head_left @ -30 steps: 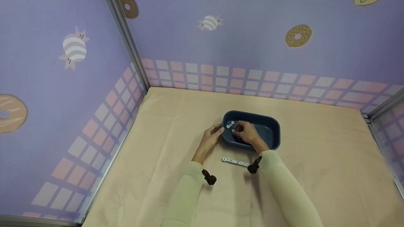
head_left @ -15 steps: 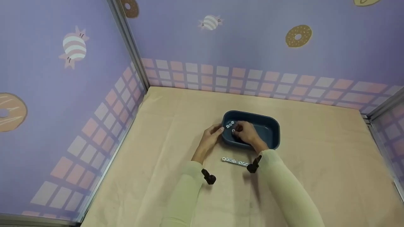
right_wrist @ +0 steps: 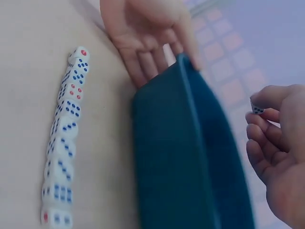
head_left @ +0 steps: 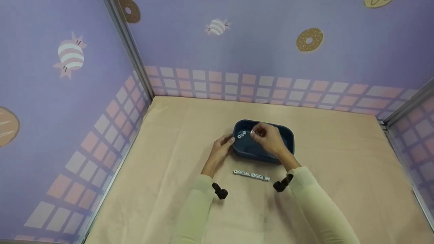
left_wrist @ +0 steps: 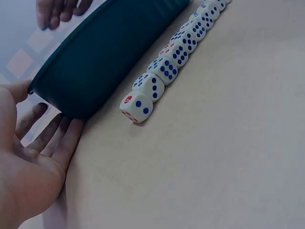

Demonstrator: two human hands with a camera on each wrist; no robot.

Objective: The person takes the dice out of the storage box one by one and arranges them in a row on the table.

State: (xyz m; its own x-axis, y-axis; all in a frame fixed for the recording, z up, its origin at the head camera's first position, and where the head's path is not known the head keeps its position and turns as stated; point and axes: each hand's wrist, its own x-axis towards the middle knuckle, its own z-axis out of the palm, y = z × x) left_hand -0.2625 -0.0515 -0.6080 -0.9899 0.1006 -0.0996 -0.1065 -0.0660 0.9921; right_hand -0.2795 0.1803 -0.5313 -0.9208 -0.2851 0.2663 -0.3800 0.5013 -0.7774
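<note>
A dark blue-green plastic box (head_left: 261, 157) stands on the table, with a few white dice (head_left: 241, 135) inside at its left end. My left hand (head_left: 220, 150) holds the box by its left end, thumb on the rim and fingers against the outer wall. Above the box, my right hand (head_left: 269, 139) pinches a single die (right_wrist: 257, 109) between thumb and fingertips. In front of the box lies a straight row of several white dice (left_wrist: 163, 70) set face to face, with blue and red pips.
A cream cloth (head_left: 183, 135) covers the table. Purple printed walls (head_left: 264, 51) enclose the back and the left, joined by a metal post (head_left: 132, 51). Another wall (head_left: 413, 135) stands at the right. Dark wrist mounts (head_left: 220, 191) stick out from both sleeves.
My right hand has risen from the box floor with a die in its fingertips. The right forearm has moved right, uncovering the row's right end. The head view has shifted slightly.
</note>
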